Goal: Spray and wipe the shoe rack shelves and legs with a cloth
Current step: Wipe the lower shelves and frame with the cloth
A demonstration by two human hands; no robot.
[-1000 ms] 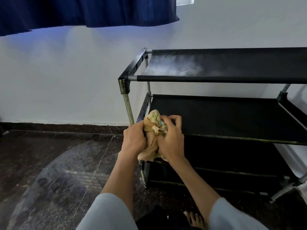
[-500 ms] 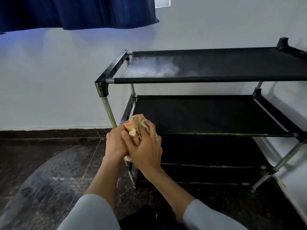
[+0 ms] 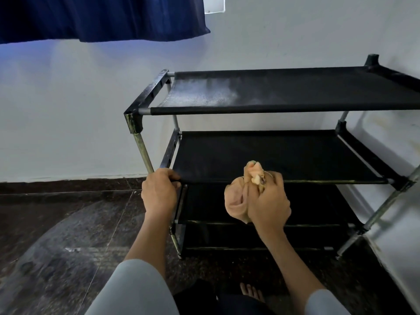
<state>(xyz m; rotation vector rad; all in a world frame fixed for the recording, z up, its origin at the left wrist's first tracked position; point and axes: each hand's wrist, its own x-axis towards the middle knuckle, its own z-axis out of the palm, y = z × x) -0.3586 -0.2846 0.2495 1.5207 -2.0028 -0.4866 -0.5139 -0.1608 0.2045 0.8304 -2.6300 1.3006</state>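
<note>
My left hand (image 3: 160, 193) grips the near-left corner of the shoe rack (image 3: 281, 155), presumably steadying it; my right hand (image 3: 268, 201) clutches the bunched cloth (image 3: 238, 201) against the middle shelf's (image 3: 272, 153) near edge, poised for wiping.

The setting is a room in a home. A black shoe rack (image 3: 272, 155) with fabric shelves on metal legs stands against a plain white painted wall (image 3: 68, 110). The floor (image 3: 56, 223) is dark speckled stone tile with a matching skirting strip. A dark blue curtain (image 3: 102, 17) hangs above. A bare foot (image 3: 251, 292) rests on the floor.
</note>
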